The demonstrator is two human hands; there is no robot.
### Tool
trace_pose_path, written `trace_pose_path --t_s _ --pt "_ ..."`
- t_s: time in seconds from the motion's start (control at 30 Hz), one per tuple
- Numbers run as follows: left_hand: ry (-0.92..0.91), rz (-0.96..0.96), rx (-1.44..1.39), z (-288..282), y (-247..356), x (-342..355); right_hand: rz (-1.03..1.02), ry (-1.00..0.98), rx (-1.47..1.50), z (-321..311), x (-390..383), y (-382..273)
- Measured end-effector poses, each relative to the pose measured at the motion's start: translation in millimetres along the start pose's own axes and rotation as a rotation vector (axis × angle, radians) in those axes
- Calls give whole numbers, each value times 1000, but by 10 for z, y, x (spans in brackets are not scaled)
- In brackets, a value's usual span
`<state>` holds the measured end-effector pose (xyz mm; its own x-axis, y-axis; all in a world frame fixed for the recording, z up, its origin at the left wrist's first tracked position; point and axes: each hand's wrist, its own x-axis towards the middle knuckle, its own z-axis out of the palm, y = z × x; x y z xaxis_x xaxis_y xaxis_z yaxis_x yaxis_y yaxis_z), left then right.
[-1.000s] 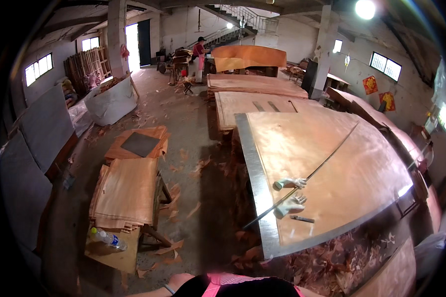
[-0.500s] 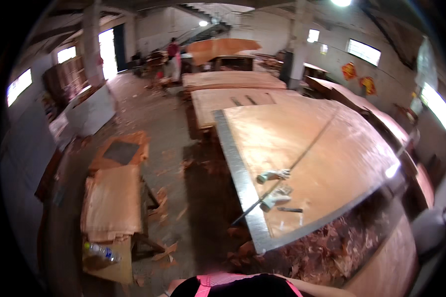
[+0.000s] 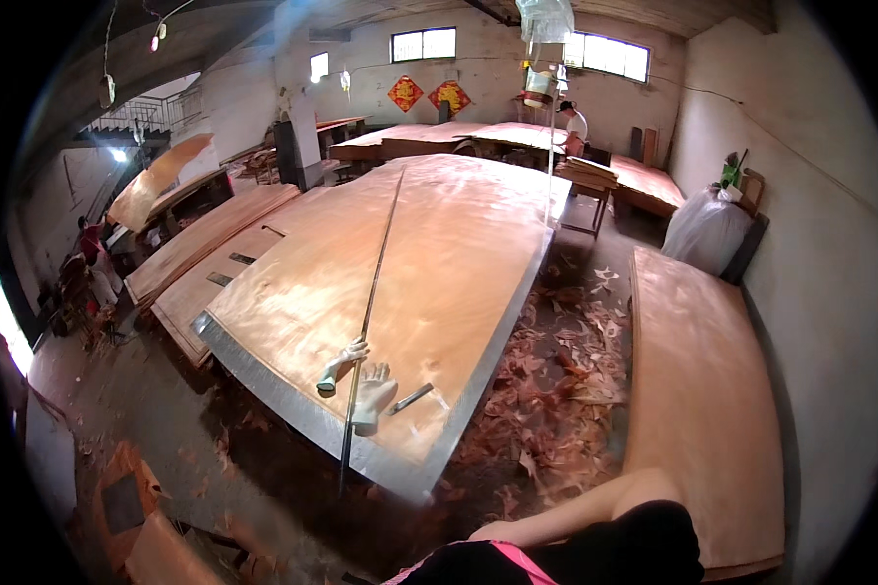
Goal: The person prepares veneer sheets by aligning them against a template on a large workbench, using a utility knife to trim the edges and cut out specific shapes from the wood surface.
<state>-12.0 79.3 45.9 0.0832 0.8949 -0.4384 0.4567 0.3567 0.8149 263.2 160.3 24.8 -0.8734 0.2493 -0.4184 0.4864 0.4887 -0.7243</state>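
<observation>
Two white gloves (image 3: 361, 382) lie near the front corner of the desk (image 3: 293, 411), on top of a large sheet of reddish wood veneer (image 3: 439, 263) that covers almost the whole desk. One glove lies flat with its fingers spread. The other, just beside it toward the left edge, is bunched up and touches a long thin rod (image 3: 373, 283). The rod runs from beyond the front edge, between the gloves, far up the sheet toward the back of the desk. A small flat metal tool (image 3: 412, 398) lies just to the right of the gloves, near the right edge.

Only a bare forearm (image 3: 576, 505) of the person shows, bent across the bottom of the view above a dark sleeve and well apart from the desk. Neither hand is in view, so I cannot tell how the fingers are set.

Torn veneer scraps (image 3: 556, 390) cover the floor along the desk's right edge. Past them lies a low stack of veneer sheets (image 3: 702, 419), with a white sack (image 3: 702, 229) against the wall behind it. Another person (image 3: 574, 122) stands beyond the far end of the desk.
</observation>
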Motion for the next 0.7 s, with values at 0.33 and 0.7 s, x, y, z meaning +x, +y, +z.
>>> trace_pose_path --t_s 0.33,0.7 --pt "-52 -2 118 34 -130 -249 77 76 48 205 -343 241" --pt "-245 -175 393 71 78 -808 123 208 16 515 -447 832"
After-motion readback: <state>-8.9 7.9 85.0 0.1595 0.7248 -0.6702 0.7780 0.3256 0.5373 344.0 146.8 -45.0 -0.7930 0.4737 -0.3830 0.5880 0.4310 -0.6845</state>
